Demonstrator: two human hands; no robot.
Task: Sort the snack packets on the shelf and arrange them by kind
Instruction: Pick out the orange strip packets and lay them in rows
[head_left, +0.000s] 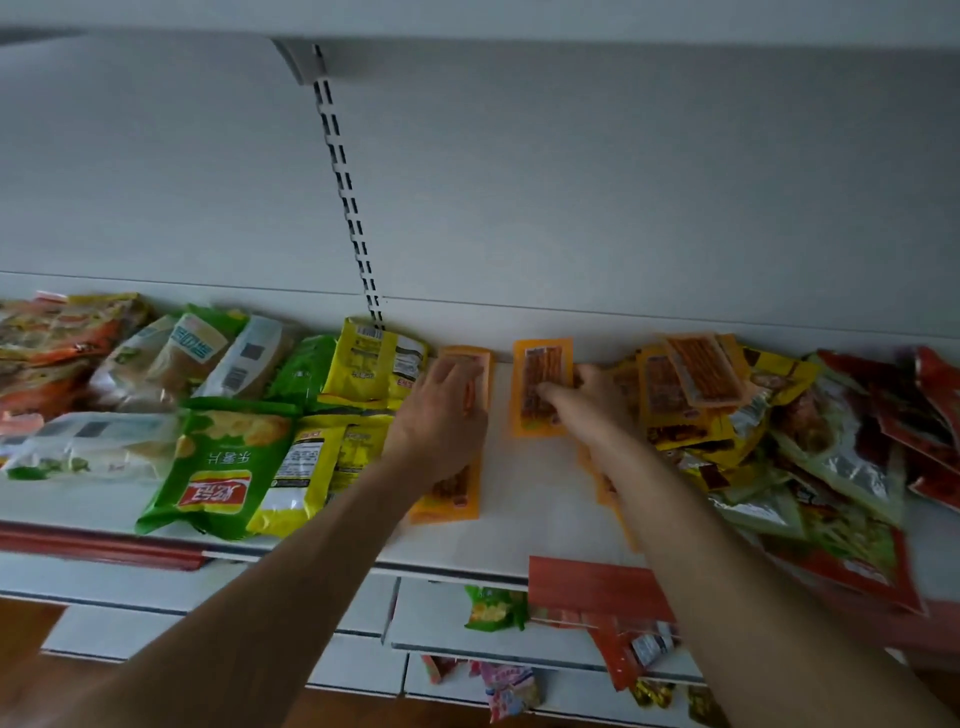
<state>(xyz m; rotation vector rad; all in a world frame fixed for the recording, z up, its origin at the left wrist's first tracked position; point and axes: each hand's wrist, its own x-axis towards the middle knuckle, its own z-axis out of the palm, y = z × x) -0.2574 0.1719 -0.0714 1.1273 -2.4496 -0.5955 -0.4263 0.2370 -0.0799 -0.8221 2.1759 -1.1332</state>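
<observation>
An orange snack packet (537, 374) is pinched by the right hand (582, 400) at the back of the shelf (524, 499), a like packet (475, 353) is pressed under the flat left hand (441, 415), and the mixed pile (727, 415) nearby may be dragged down by the forearm.

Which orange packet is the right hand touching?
The lone orange packet at the back, between the hands; the right hand touches it. Others lie under the left hand, under the right arm, or in the pile.
</observation>
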